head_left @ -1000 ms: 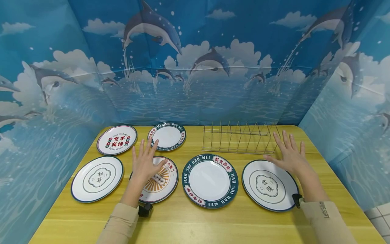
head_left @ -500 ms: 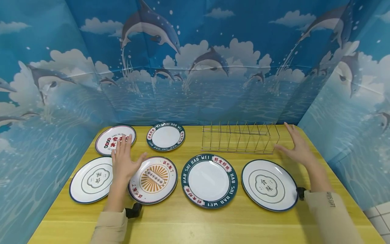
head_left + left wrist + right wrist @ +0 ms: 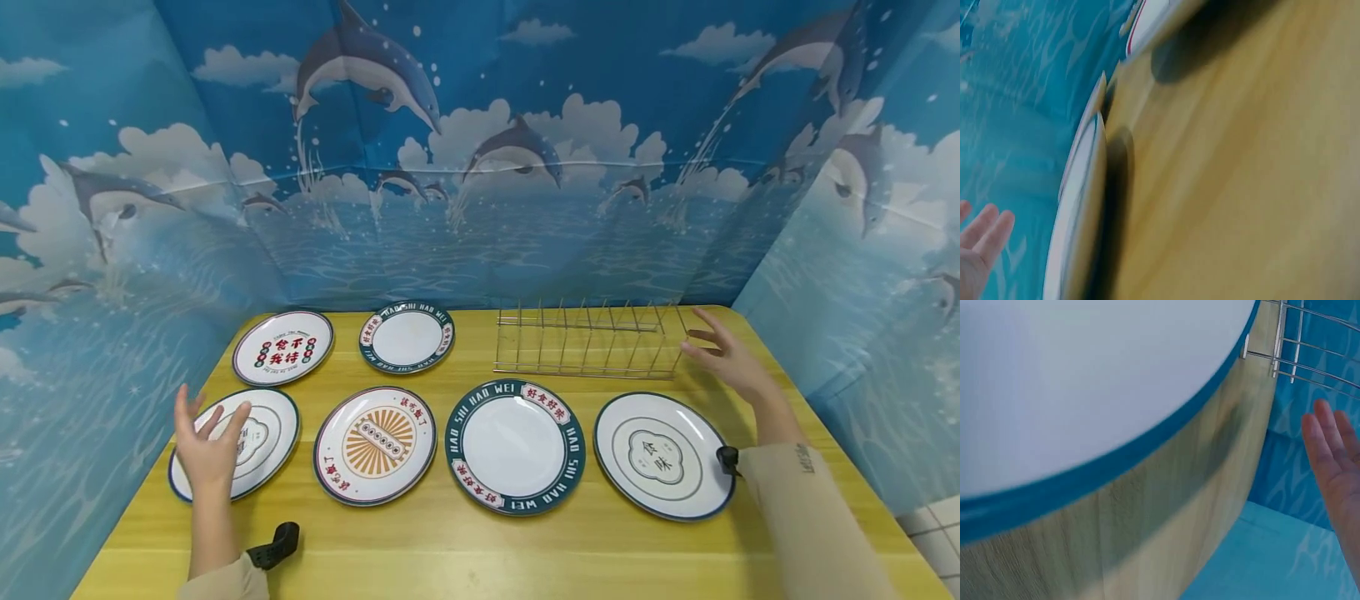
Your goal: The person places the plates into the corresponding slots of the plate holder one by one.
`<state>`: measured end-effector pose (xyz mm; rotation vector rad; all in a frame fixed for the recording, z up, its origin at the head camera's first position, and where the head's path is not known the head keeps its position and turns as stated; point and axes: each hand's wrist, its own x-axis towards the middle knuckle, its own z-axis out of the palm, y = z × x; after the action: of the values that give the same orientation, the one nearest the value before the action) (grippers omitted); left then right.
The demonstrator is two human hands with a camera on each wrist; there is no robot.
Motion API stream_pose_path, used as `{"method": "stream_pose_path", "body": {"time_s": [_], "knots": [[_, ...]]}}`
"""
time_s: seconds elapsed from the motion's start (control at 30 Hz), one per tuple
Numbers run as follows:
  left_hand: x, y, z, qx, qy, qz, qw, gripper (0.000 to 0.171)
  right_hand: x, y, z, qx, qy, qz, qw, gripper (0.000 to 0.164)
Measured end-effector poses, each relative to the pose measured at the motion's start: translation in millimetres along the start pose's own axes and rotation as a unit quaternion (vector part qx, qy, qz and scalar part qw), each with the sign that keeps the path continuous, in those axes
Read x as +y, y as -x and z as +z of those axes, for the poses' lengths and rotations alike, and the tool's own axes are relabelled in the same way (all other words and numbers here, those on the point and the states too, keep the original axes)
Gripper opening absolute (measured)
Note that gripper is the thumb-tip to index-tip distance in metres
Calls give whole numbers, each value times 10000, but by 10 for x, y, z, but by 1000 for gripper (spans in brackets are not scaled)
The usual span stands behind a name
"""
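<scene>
A: Where's the left plate?
B: Flat on the worktop, at the left side. The left hand seems to be above it, fingers spread a bit, holding nothing. I can't tell if it touches.
A: What could go wrong there?
B: I think the rim could slip, because it's low and smooth. And the back plate is just beside it, so a push that way might make them bump.
A: And the rack?
B: It stands at the back right. The right hand is just beside its end, loose, with nothing in it. A knock could tip or slide it, since it's only thin wire.
A: Anything else?
B: The black camera on the right wrist looks to be over the edge of the right plate. If that arm dips, it could hit the plate.
A: What's different from half a second ago?
B: The left hand was between the left plate and the orange plate. Now it's farther left. The right hand moved just a little. The plates and rack look the same.
</scene>
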<state>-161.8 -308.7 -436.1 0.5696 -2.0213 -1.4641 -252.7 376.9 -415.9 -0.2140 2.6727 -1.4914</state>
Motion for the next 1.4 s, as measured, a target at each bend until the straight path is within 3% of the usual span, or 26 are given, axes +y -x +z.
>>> {"method": "stream_pose_path", "body": {"time_s": [0.1, 0.23, 0.33, 0.6, 0.73, 0.9, 1.17, 1.4], "knots": [[-113, 7, -138, 143, 482, -373, 9980, 85, 37, -3, 19, -37, -109, 43, 9999, 72], [-221, 30, -277, 382, 1360, -815, 9866, 88, 64, 4, 26, 2, -276, -52, 9996, 66], [-268, 48, -368, 572, 1654, -1006, 9794, 89, 68, 3, 28, -28, -401, -111, 9991, 63], [-413, 81, -544, 1474, 1009, -1283, 9755, 82, 84, -60, 52, -56, -366, -118, 9992, 60], [-480, 87, -590, 1655, 668, -1517, 9722, 83, 103, -90, 60, -29, -470, -145, 9988, 59], [-545, 65, -602, 1397, 23, -1836, 9730, 86, 97, -96, 83, -45, -765, -257, 9967, 57], [-615, 20, -680, 555, -811, -2237, 9697, 91, 81, -115, 97, -169, -885, -290, 9955, 56], [-678, -34, -734, 32, -1061, -2415, 9646, 88, 94, -130, 85, -234, -1038, -254, 9940, 56]]}}
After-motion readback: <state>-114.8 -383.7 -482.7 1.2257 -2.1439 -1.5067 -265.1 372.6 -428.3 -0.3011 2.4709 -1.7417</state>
